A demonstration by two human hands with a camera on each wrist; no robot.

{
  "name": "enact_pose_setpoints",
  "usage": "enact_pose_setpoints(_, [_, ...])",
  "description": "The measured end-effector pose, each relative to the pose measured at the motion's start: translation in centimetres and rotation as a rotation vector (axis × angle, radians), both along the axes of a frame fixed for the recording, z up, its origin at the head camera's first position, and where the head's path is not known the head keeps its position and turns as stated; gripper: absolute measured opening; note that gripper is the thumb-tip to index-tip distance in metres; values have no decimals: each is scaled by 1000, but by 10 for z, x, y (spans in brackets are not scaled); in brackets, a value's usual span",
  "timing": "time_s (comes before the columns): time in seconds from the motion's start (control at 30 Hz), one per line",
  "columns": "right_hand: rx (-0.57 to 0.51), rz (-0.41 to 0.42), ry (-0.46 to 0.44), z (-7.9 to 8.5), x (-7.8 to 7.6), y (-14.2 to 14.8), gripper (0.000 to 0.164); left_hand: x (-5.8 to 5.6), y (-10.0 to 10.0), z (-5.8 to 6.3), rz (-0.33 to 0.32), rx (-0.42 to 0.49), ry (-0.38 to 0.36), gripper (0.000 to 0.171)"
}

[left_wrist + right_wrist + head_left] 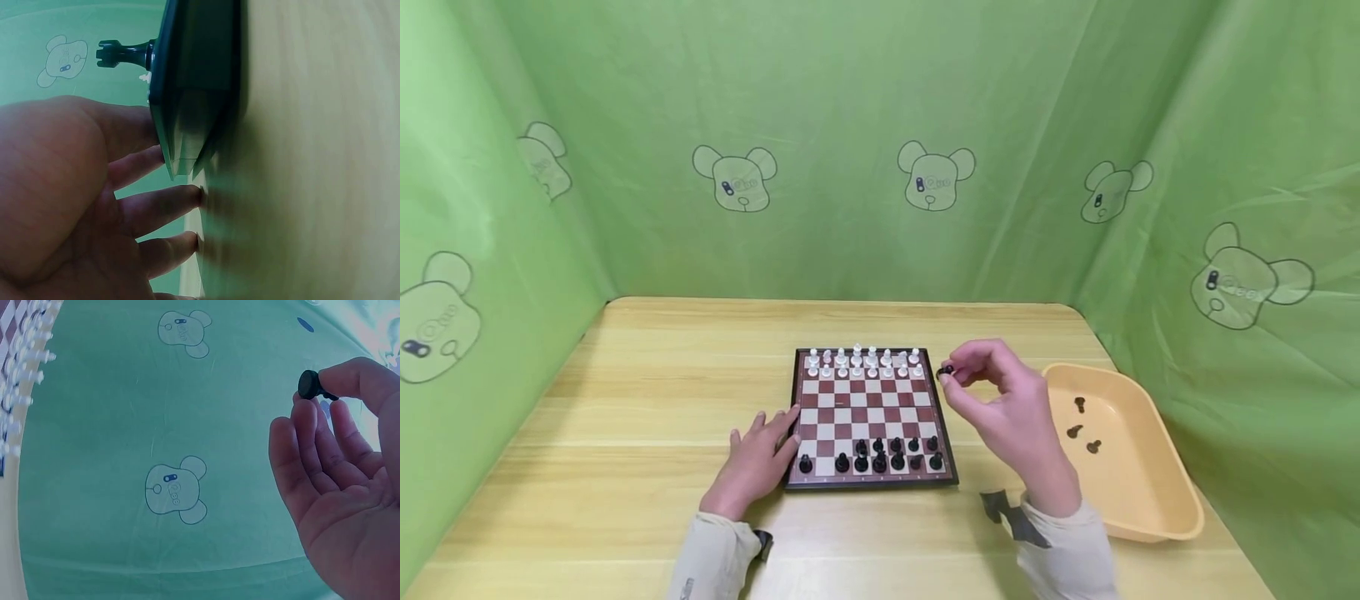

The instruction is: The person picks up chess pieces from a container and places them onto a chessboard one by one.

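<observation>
My right hand [1011, 412] is raised just right of the chessboard [868, 425], pinching a small black chess piece [308, 384] between thumb and fingertips. Its round base shows in the right wrist view; the kind is too hidden to tell. My left hand [756, 458] rests at the board's left edge, thumb and index finger touching it, the other fingers spread on the table. On the board, white chess pieces [857, 360] fill two far rows. Several black chess pieces [880, 462] stand in the near rows, including a black rook [128, 55] at the near left corner.
A yellow plastic tray [1142, 500] stands right of my right hand, with three dark chess pieces [1093, 447] lying in it. The wooden table [647, 400] is enclosed by green curtains [835, 242] printed with bear heads.
</observation>
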State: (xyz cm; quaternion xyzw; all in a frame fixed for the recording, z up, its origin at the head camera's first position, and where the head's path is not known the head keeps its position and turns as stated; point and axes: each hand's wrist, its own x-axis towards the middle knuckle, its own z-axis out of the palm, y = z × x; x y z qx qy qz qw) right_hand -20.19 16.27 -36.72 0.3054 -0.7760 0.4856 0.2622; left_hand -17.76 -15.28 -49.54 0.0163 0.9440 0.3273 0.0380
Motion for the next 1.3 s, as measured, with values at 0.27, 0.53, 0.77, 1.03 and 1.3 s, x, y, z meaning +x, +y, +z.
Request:
enact_pose_setpoints(0.27, [-70,5,-35,-3,5,-21,27,0,-1,1,1,1,6,54])
enact_pose_setpoints(0.53, [-137,23,-43,-8,7,-38,25,0,-1,1,2,6,7,53])
enact_pose_setpoints(0.77, [-129,27,-41,-13,7,-47,24,-1,-1,2,1,6,12,53])
enact_pose_setpoints(1.03, [-160,13,-94,-17,12,-54,26,-2,0,2,4,13,9,53])
enact_pose_setpoints(1.3, [-176,17,-151,-22,19,-58,24,1,1,0,6,20,6,53])
